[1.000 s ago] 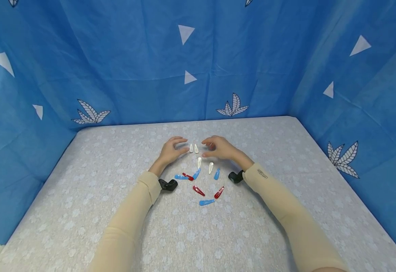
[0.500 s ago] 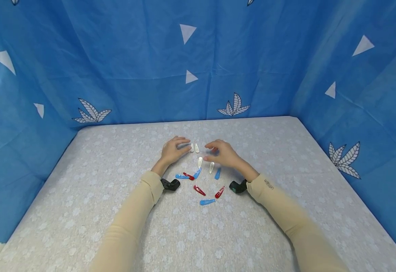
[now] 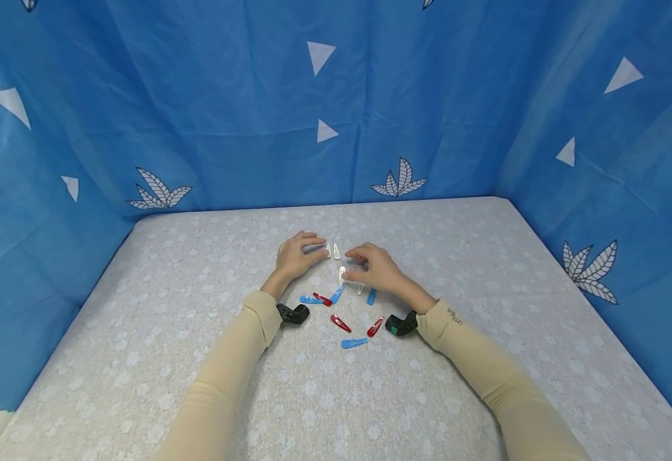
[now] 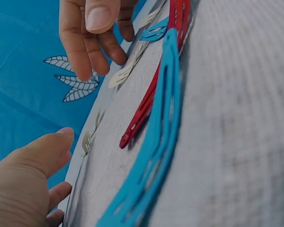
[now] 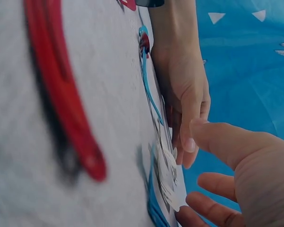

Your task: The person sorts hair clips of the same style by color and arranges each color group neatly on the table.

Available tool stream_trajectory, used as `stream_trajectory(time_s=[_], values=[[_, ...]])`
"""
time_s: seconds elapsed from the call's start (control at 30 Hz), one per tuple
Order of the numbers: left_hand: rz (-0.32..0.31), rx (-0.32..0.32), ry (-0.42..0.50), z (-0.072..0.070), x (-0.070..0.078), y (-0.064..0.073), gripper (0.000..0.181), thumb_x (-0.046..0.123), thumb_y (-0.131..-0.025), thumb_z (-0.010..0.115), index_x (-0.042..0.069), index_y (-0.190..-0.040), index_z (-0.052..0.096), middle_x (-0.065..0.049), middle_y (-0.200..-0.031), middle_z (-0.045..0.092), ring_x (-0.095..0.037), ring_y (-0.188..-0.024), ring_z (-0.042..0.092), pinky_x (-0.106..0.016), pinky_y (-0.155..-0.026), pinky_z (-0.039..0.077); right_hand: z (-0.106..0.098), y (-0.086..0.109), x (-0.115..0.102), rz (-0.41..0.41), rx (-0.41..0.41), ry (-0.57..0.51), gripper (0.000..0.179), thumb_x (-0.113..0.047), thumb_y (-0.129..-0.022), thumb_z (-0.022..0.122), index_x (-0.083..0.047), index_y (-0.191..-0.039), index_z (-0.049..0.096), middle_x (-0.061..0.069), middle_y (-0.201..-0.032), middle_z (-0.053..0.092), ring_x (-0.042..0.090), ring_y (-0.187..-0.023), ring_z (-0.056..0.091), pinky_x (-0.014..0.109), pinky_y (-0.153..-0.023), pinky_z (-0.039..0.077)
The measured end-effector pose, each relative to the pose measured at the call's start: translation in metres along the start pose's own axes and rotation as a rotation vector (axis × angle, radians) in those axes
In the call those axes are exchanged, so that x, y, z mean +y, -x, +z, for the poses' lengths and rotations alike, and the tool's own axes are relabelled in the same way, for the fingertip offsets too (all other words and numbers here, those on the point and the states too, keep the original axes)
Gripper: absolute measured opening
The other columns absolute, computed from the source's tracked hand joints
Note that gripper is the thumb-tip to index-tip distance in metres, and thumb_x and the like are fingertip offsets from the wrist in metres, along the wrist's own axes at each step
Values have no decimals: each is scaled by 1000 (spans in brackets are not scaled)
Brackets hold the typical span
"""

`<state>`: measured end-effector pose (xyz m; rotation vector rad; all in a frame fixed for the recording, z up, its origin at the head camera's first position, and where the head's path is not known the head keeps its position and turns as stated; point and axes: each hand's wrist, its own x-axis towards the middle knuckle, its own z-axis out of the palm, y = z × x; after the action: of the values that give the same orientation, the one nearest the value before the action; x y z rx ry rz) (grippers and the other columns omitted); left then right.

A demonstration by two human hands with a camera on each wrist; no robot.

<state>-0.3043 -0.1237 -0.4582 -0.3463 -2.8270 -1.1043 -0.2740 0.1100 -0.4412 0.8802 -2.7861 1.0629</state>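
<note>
Small snap hair clips in white, blue and red lie on the patterned tablecloth. My left hand (image 3: 298, 257), fingers loosely bent and nothing between them, rests beside two white hair clips (image 3: 337, 251) at the far side; its thumb partly covers the left one. Across from it, my right hand (image 3: 377, 266) hovers with thumb and fingers apart, its thumb close over another white hair clip (image 3: 342, 274). That hand partly hides a further white clip (image 3: 360, 289) and the top of a blue hair clip (image 3: 371, 297). In the right wrist view its fingers (image 5: 213, 208) are near the white clips.
Nearer the front lie red hair clips (image 3: 340, 323), (image 3: 375, 326) and a blue one (image 3: 354, 343). A blue clip (image 3: 311, 299) and a red clip (image 3: 322, 299) overlap by the left wrist. A blue curtain (image 3: 226, 128) borders the table (image 3: 324, 410) behind and at the sides.
My right hand has shifted nearer to me, and it now covers parts of a white and a blue clip. My left hand has edged right, over the leftmost white clip.
</note>
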Motion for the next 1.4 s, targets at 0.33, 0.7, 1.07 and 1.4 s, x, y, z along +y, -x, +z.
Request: stream_trajectory(time_s=[0.33, 0.7, 1.07, 1.4], values=[[24, -11, -22, 2, -1, 0, 41, 38, -90, 70, 18, -125, 69, -8, -146, 50, -30, -148, 26, -49, -121, 13, 5, 2, -3, -28, 0, 49, 51, -33, -82, 79, -3, -122, 67, 13, -109, 66, 26, -98, 61, 42, -86, 51], [47, -24, -56, 1, -1, 0, 39, 39, -92, 66, 18, -125, 69, -8, -148, 48, -32, -148, 25, -51, -120, 13, 9, 2, -4, -18, 10, 127, 52, -38, -82, 78, -6, -121, 68, 11, -109, 66, 25, -96, 59, 42, -83, 50], [63, -23, -78, 1, 0, 1, 38, 39, -91, 67, 18, -122, 71, -9, -148, 49, -32, -148, 26, -50, -120, 14, 10, 3, -6, -30, 23, 161, 54, -42, -77, 81, -9, -118, 71, 9, -110, 67, 27, -99, 59, 43, -83, 50], [68, -26, -83, 1, 0, 1, 39, 39, -91, 67, 18, -124, 70, -9, -148, 48, -32, -148, 26, -51, -120, 14, 13, 4, -5, -47, 26, 200, 51, -45, -76, 81, -15, -116, 72, 7, -110, 66, 24, -95, 57, 41, -78, 48]])
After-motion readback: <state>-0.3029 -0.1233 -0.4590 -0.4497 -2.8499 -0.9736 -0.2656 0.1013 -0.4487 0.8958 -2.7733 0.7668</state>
